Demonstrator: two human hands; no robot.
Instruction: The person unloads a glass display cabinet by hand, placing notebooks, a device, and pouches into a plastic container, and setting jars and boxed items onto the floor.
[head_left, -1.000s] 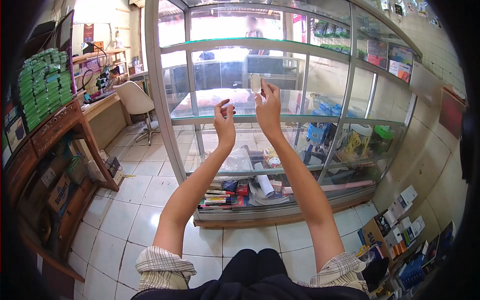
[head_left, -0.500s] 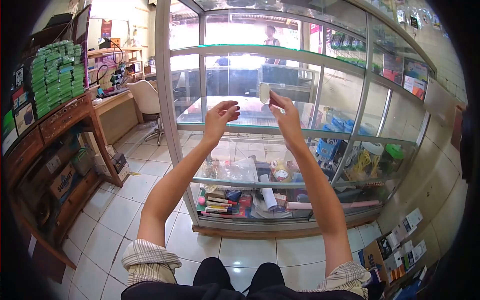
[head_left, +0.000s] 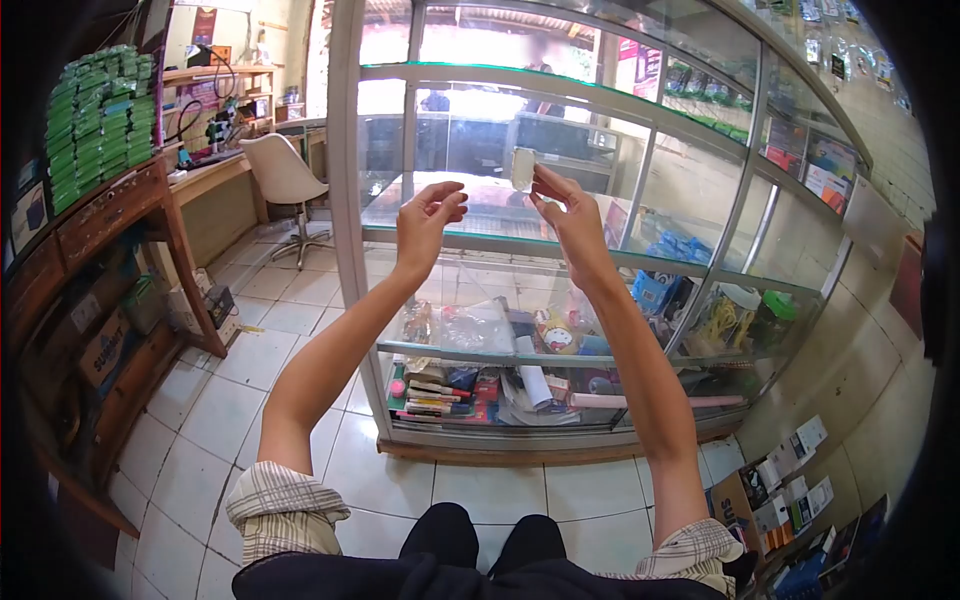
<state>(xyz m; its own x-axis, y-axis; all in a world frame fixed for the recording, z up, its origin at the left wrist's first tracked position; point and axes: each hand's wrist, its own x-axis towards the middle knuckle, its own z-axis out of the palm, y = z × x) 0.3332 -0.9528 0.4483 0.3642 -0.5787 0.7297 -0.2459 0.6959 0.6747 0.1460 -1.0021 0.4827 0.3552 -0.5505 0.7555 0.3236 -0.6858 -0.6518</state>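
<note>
My right hand [head_left: 572, 215] is raised before the glass display cabinet [head_left: 350, 240], its fingertips at the right edge of a small pale rectangular piece [head_left: 522, 170]. That piece stands upright, with the glass behind it; whether it also touches the glass I cannot tell. To the left, at nearly the same height, my left hand [head_left: 425, 225] has loosely curled fingers with gaps between them. It holds nothing visible.
At the left stand a wooden desk [head_left: 115, 205] with stacked green packets [head_left: 100, 125] and a white swivel chair [head_left: 282, 175]. Pens [head_left: 435, 397] and rolled paper [head_left: 535, 385] lie low in the cabinet. Boxes [head_left: 740, 510] sit at lower right.
The camera view has shifted. My hands have moved farther apart than one second ago, the left one leftward and the right one rightward. My right fingers stay at the pale piece.
</note>
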